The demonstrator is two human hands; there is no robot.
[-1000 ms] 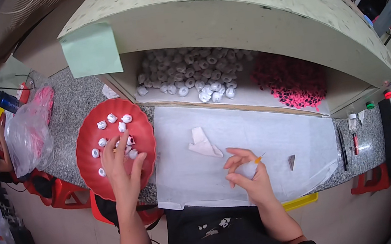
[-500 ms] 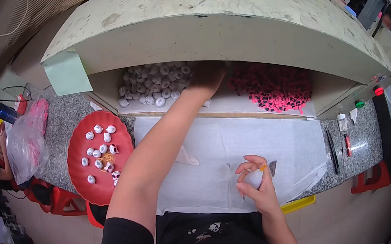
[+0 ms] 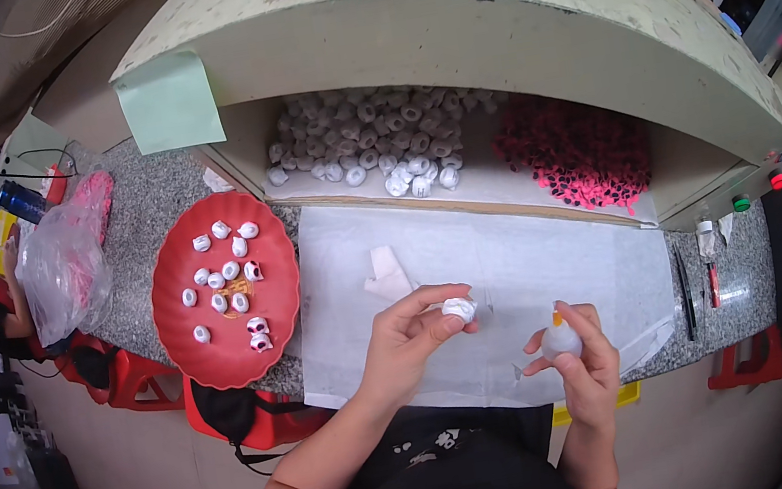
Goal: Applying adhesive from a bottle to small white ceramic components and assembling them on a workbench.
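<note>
Between the thumb and fingers of my left hand [image 3: 410,338] is a small white rounded piece [image 3: 460,310]. My right hand [image 3: 589,367] grips a small whitish squeeze bottle [image 3: 560,341] with a yellow-orange part near its tip, which points up and away from me. Both hands are over a white paper sheet [image 3: 514,256], a short gap apart. Many similar white pieces [image 3: 373,126] lie heaped inside the cabinet beyond, beside a heap of pink pieces with dark spots [image 3: 579,150]. On the red scalloped plate [image 3: 174,317] to my left sit several white pieces, a few with dark-and-pink parts.
The pale cabinet [image 3: 380,34] overhangs the far side, with green [image 3: 741,203] and red [image 3: 778,179] buttons. A crumpled tissue [image 3: 385,274] lies on the sheet. A black stick [image 3: 685,292] is at right, a plastic bag [image 3: 61,268] at left. Red stools and other people are around.
My left hand has come out of the cabinet toward me, now with a white piece. My right hand still holds the bottle, its tip now more upright. The view has shifted slightly.
</note>
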